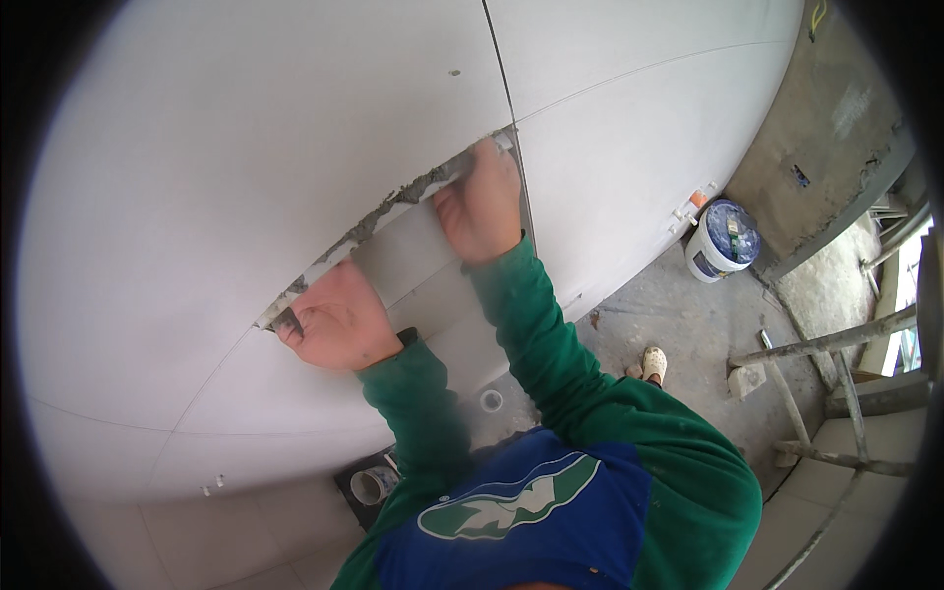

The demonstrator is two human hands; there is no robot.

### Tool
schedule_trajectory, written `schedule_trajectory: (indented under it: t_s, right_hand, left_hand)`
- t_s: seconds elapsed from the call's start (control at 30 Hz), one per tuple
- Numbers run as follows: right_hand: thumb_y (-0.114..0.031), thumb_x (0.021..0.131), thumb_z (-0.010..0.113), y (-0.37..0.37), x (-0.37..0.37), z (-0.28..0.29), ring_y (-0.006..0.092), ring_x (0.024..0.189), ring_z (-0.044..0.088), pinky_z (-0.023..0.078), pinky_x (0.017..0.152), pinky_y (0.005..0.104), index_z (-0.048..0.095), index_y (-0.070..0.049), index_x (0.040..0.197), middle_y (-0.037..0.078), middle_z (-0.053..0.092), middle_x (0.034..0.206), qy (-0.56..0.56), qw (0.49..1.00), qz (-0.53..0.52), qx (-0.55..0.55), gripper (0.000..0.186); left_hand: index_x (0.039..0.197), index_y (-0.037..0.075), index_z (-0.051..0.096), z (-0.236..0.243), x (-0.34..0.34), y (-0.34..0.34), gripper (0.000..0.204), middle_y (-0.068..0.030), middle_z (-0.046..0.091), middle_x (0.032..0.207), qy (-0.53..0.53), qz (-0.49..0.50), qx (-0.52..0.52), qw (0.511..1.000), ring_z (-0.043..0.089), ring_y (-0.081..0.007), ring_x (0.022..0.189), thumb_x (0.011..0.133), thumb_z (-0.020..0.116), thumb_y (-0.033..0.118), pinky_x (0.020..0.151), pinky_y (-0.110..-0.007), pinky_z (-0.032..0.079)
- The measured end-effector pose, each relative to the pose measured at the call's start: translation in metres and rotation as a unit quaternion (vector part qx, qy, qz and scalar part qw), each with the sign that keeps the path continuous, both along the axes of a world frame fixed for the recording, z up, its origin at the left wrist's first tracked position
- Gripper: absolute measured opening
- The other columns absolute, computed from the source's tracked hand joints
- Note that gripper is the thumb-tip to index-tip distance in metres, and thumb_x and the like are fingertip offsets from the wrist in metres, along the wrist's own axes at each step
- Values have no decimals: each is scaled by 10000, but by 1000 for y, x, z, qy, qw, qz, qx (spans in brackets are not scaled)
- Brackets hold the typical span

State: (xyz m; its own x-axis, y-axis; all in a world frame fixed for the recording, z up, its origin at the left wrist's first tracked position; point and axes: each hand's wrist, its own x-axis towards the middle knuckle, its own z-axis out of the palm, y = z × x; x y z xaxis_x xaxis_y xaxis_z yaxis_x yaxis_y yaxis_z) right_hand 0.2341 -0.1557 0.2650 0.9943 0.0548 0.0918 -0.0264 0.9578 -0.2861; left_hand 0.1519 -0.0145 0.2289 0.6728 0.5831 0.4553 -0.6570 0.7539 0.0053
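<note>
A large pale wall tile [405,258] stands in a wall of similar tiles, with a ragged strip of grey mortar [425,182] along its upper edge. My left hand [339,323] is curled over that edge near the tile's left corner. Farther right, my right hand [484,208] grips the same edge beside a vertical joint. The fingertips of both hands are hidden behind the tile. Above the mortar strip is a fixed white tile [265,147], and another white tile [610,157] lies to the right of the joint.
A white bucket with a blue lid [706,258] stands at the wall's right end. Metal scaffold tubes [836,340] cross the right side. A small bucket [374,484] and a round cup [491,400] sit low by the wall. My light shoe [654,365] is on the concrete floor [678,315].
</note>
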Motion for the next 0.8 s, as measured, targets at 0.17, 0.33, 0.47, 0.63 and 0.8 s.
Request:
schedule_trajectory:
  t_s: [0.17, 0.33, 0.47, 0.63, 0.8]
  right_hand:
    - [-140, 980, 467, 2, 5, -7, 201, 896, 666, 555, 693, 336, 565, 1, 1056, 95, 653, 1020, -21, 1000, -3, -7, 188]
    - [-159, 982, 487, 5, 9, -13, 170, 846, 645, 540, 653, 316, 532, -17, 1023, 88, 634, 991, 36, 993, -51, -95, 154]
    - [-182, 986, 498, 13, 14, -22, 139, 746, 611, 506, 587, 292, 517, -28, 1020, 78, 625, 936, 38, 990, -70, -118, 159]
    - [-186, 986, 501, 8, 16, -24, 141, 699, 603, 482, 543, 287, 482, -27, 1037, 69, 622, 881, -28, 991, -52, -124, 168]
    - [-165, 989, 483, 11, 10, -18, 150, 715, 618, 494, 534, 284, 475, -26, 1044, 70, 625, 890, 39, 990, -60, -121, 150]
  left_hand:
    - [1316, -20, 507, 11, 13, 11, 418, -148, 524, 1379, 113, 53, -53, 991, 501, -320, 1232, 990, 420, 228, 1059, -482, 403]
    - [1317, -31, 498, 19, 27, 8, 392, -129, 531, 1367, 237, 348, 220, 880, 539, -279, 1189, 1003, 500, 204, 1015, -459, 471]
    - [1319, -35, 490, 29, 26, 4, 388, -120, 516, 1387, 269, 339, 210, 877, 536, -265, 1194, 993, 535, 172, 1005, -442, 478]
    - [1303, -61, 466, 36, 22, 4, 408, -134, 530, 1368, 250, 261, 101, 927, 558, -242, 1173, 954, 585, 112, 994, -383, 495]
    - [1316, -59, 457, 35, 21, 7, 414, -147, 505, 1390, 227, 222, 54, 947, 540, -266, 1200, 962, 574, 122, 1016, -411, 484]
